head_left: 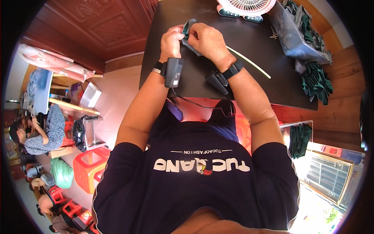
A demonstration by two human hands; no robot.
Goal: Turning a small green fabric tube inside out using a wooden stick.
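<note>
Over the dark table [249, 85], my left hand [171, 42] and my right hand [208, 41] come together on a small piece of dark green and grey cloth [186, 30]. The left fingers pinch its green part from the side. My right fingertips are closed at its other edge, and a grey part shows beneath that hand. Exactly how the fingers grip is partly hidden. To the right of my right hand lies a thin, pale strip [249, 62], apart from the cloth.
A clear plastic bin [288, 43] of green and grey cloth pieces stands at the right, with a green bundle [316, 82] hanging beside it. A pink fan [249, 6] sits at the far edge. A cable [194, 104] runs between my wrist devices. Other people sit at the left.
</note>
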